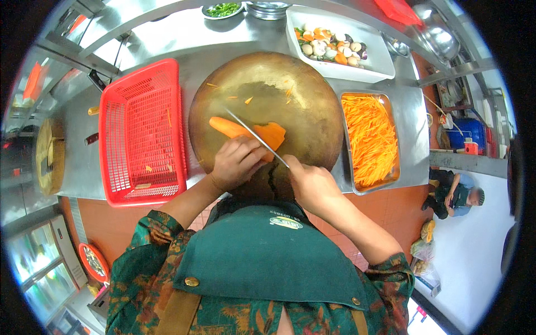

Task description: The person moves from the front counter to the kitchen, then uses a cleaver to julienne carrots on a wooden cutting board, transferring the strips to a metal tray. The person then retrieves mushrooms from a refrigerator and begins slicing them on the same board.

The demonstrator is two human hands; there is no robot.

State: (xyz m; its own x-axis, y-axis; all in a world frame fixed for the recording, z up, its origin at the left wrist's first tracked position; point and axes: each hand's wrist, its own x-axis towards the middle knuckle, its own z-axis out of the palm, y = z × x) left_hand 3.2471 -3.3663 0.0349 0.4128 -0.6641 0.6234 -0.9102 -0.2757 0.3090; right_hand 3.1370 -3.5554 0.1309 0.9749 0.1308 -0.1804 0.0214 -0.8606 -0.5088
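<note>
On a round wooden chopping block (268,90) lies a peeled carrot (226,127), with flat carrot slices (272,135) beside it. My left hand (238,161) presses on the carrot with bent fingers. In my right hand (310,180) is a kitchen knife (251,132), its blade slanting up and left across the carrot pieces, close to my left fingertips. The knife's handle is hidden inside my fist. A few thin carrot shreds (248,100) are scattered on the block, and a dark crack (272,180) runs through its near edge.
Left of the block stands a red plastic basket (179,125) with a few scraps. A metal tray (398,142) of shredded carrot is at the right. Behind it sits a white tub (360,74) of mixed vegetables. A person (454,194) sits at far right.
</note>
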